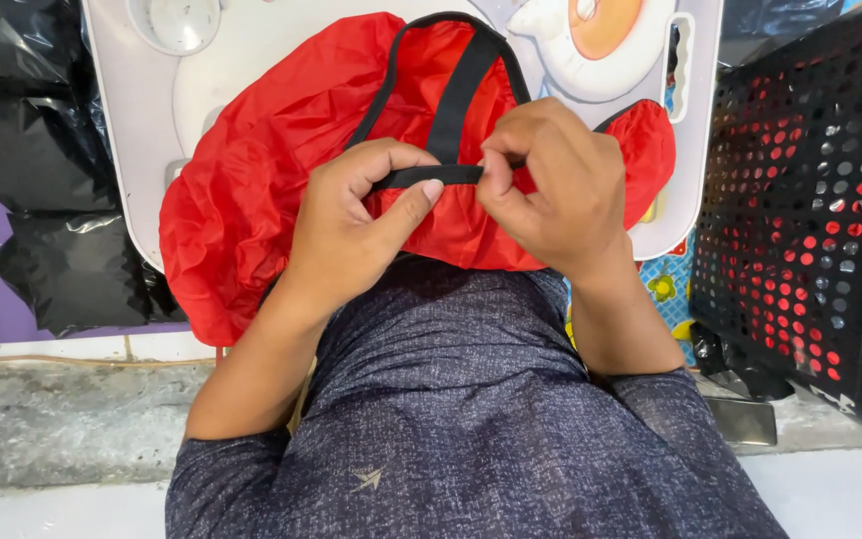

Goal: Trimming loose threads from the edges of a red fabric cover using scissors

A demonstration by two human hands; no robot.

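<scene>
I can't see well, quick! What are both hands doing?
Left hand: closed, pinching the black strap.
Right hand: closed, pinching the same strap.

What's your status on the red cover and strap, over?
Left hand and right hand both pinching the black strap. Red fabric cover bunched on white tray. Black perforated basket at right, apart.

red fabric cover point(251, 190): thin, shiny, crumpled cloth, edged in black | pose: spread loosely over my white tray-like tabletop point(112, 120), bunched toward me | black strap point(429, 177): flat band lay crosswise at the cover's near edge, joined by a second black strip running up the middle | state: strap pinched taut between my left grip point(351, 225) and right grip point(551, 185)
</scene>
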